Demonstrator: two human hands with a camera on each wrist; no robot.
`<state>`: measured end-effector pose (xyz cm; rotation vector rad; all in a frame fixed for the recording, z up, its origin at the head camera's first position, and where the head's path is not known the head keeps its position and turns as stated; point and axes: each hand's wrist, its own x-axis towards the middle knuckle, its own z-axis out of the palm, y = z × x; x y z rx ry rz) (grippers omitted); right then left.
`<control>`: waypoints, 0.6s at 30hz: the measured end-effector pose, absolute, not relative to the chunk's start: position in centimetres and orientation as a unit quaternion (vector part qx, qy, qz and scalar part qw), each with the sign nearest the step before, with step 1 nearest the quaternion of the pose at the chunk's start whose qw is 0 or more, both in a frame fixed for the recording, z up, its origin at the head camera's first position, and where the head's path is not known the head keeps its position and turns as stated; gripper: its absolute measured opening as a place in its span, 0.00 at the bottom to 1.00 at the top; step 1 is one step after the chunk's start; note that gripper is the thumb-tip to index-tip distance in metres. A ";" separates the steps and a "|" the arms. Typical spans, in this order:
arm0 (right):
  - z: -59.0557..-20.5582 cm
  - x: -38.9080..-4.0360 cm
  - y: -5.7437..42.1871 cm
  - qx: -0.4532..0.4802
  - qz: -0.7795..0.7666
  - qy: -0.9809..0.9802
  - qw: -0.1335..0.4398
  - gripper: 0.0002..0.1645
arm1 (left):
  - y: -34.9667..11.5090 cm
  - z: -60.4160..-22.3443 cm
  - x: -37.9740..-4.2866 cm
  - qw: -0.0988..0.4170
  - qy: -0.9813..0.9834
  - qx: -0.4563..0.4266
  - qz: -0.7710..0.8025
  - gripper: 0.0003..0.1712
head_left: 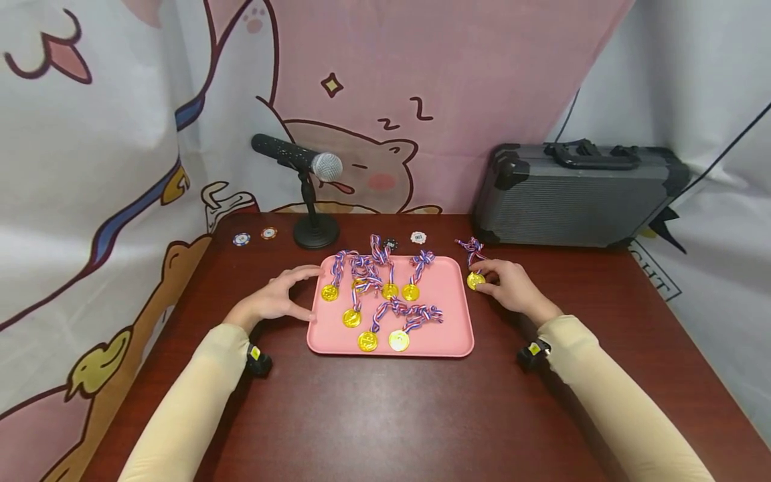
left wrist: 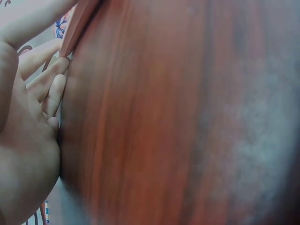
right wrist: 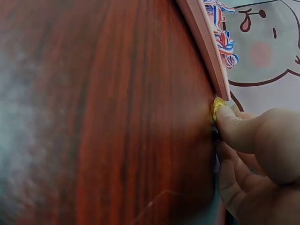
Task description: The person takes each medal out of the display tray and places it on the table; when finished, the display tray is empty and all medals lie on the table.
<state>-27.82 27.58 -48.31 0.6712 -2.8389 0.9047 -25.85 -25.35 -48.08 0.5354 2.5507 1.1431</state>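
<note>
A pink tray (head_left: 446,328) bears several gold medals (head_left: 368,341) on knotted red, white and blue ribbons. At its left side is my left hand (head_left: 280,292), thumb and fingers spread apart, fingertips right at the rim. In the left wrist view those fingers (left wrist: 56,89) reach toward the tray's wall. Just right of the tray, my right hand (head_left: 512,284) pinches a gold medal (head_left: 475,280) between thumb and fingers. Its knotted ribbon (head_left: 472,248) trails away toward the back. The right wrist view shows the thumb (right wrist: 234,124) against the medal (right wrist: 217,108), close to the tray's corner.
Behind the tray stands a microphone (head_left: 298,157) on a black stand (head_left: 316,231). A grey metal case (head_left: 578,194) stands at the back right. Poker chips (head_left: 241,239) lie along the back of the brown table (head_left: 385,415). Printed cloth hangs behind and at the sides.
</note>
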 end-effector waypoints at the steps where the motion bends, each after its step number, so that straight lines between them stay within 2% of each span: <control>1: -48.3 -27.9 27.5 0.222 0.292 -0.929 0.044 0.21 | -25.4 -48.1 -25.8 0.147 0.886 0.187 0.398 0.57; 10: -47.1 -27.7 27.4 0.228 0.273 -0.935 0.020 0.26 | -25.4 -48.1 -25.8 0.147 0.884 0.187 0.402 0.56; 18: -44.6 -27.0 25.7 0.218 0.290 -0.929 0.076 0.25 | -25.3 -48.1 -25.9 0.143 0.889 0.195 0.389 0.57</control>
